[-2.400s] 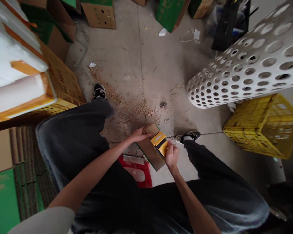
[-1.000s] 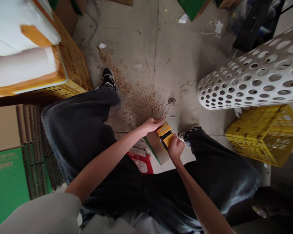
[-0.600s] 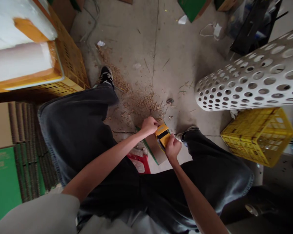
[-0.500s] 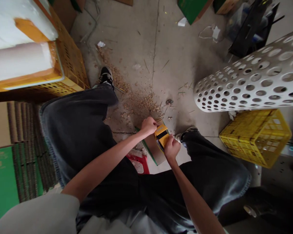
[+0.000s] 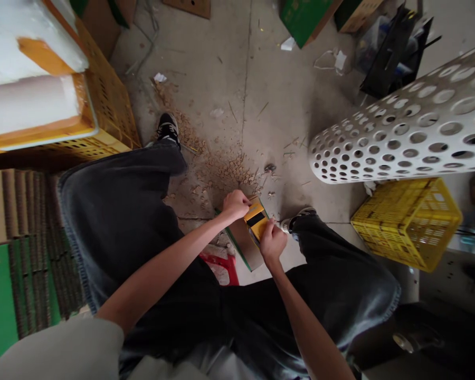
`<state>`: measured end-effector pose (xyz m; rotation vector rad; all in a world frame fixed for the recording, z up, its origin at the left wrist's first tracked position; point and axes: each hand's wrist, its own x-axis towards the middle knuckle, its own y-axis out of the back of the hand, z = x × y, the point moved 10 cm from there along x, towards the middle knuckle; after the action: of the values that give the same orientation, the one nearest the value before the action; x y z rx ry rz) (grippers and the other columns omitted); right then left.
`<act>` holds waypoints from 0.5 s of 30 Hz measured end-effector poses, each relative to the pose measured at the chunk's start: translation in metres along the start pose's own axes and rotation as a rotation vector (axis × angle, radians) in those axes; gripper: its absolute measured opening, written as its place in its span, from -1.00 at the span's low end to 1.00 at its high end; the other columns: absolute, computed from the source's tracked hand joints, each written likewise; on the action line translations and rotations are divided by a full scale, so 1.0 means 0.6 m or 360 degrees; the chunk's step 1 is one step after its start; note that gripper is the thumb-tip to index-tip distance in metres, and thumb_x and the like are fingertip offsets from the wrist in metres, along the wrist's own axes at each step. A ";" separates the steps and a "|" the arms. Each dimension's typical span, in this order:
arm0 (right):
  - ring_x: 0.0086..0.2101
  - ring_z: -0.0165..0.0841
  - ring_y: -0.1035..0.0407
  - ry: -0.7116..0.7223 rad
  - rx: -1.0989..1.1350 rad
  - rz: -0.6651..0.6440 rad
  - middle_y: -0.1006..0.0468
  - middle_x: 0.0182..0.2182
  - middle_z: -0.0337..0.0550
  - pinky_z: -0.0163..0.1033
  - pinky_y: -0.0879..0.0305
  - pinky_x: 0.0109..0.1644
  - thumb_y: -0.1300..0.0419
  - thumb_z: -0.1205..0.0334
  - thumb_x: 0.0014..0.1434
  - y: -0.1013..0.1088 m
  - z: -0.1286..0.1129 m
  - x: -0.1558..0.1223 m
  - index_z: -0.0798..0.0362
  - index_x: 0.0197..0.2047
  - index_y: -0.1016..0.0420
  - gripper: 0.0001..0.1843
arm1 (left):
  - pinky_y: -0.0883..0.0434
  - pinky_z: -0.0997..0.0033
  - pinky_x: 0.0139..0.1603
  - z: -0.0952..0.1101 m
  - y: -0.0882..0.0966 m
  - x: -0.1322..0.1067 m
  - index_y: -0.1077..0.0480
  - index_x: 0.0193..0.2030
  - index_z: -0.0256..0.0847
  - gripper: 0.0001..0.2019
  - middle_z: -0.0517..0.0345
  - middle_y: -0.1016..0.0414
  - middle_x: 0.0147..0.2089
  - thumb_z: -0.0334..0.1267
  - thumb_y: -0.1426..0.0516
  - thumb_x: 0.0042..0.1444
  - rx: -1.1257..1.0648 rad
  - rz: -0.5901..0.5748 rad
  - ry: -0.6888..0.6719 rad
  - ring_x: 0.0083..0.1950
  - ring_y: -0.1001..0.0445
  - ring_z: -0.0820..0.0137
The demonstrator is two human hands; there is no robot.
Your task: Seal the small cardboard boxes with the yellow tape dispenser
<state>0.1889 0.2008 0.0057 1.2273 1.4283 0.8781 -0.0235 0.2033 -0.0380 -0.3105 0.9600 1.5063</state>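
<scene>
Between my two hands is a small yellow box (image 5: pixel 258 228) with a black band across it. My left hand (image 5: pixel 236 205) is closed, its fingertips pinching at the box's upper left corner. On the lower right side, my right hand (image 5: pixel 273 244) is closed around the edge with its thumb along the top. The yellow box is over a brown cardboard box (image 5: pixel 243 240) with green edges, between my legs; whether the two touch I cannot tell. Part of a red plastic stool (image 5: pixel 231 270) shows below the cardboard box.
Wood-coloured scraps (image 5: pixel 229 171) are scattered on the concrete floor. To the right are a white perforated bin (image 5: pixel 404 132) and a yellow crate (image 5: pixel 399 221). At left stand another yellow crate (image 5: pixel 113 100) and a stack of folded cartons (image 5: pixel 31 264). Green boxes (image 5: pixel 306 18) lie farther off.
The whole view has shifted slightly, with most things a little farther left in the picture. Both hands keep nearly the same grip on the yellow box.
</scene>
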 end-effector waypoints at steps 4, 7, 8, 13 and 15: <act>-0.46 -0.18 -0.42 -0.0010 0.0014 -0.0012 -0.64 -0.44 0.27 -0.15 0.04 -0.34 0.28 -0.16 0.50 -0.001 0.001 0.001 0.20 -0.39 -0.68 -0.12 | -0.49 0.33 -0.07 -0.002 -0.004 0.003 -0.73 -0.10 -0.14 -0.81 -0.06 -0.76 -0.01 -0.23 -0.27 0.24 -0.0061 -0.0008 0.0020 0.03 -0.69 0.18; -0.46 -0.18 -0.41 -0.0028 0.0009 0.0006 -0.63 -0.45 0.26 -0.17 0.05 -0.35 0.28 -0.18 0.50 0.001 0.003 0.000 0.20 -0.39 -0.70 -0.10 | -0.49 0.33 -0.10 -0.005 -0.004 0.005 -0.74 -0.12 -0.13 -0.80 -0.05 -0.77 -0.03 -0.16 -0.29 0.25 -0.0099 0.0015 0.0006 0.00 -0.69 0.18; -0.47 -0.18 -0.40 -0.0030 0.0011 0.0013 -0.63 -0.45 0.25 -0.17 0.06 -0.35 0.28 -0.18 0.50 0.002 0.002 0.000 0.20 -0.38 -0.70 -0.10 | -0.49 0.33 -0.11 -0.005 -0.003 0.005 -0.74 -0.12 -0.13 -0.80 -0.06 -0.77 -0.04 -0.14 -0.29 0.24 -0.0105 0.0029 -0.0007 -0.01 -0.69 0.18; -0.46 -0.18 -0.41 -0.0029 0.0019 -0.0008 -0.65 -0.43 0.27 -0.17 0.03 -0.36 0.29 -0.20 0.50 0.008 0.000 0.001 0.20 -0.37 -0.71 -0.09 | -0.49 0.29 -0.08 0.004 0.003 0.005 -0.75 -0.13 -0.12 -0.79 -0.06 -0.77 -0.06 -0.13 -0.28 0.25 -0.0059 0.0089 -0.0149 0.00 -0.68 0.15; -0.45 -0.16 -0.44 -0.0025 -0.0006 -0.0053 -0.65 -0.42 0.29 -0.16 0.00 -0.34 0.31 -0.23 0.50 0.010 -0.004 0.003 0.19 -0.38 -0.71 -0.06 | -0.49 0.29 -0.07 0.004 0.002 0.008 -0.75 -0.15 -0.12 -0.81 -0.07 -0.77 -0.07 -0.15 -0.29 0.24 -0.0068 0.0098 -0.0159 -0.01 -0.68 0.15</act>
<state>0.1879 0.2042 0.0113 1.2015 1.4300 0.8464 -0.0249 0.2083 -0.0394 -0.2355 0.8660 1.5854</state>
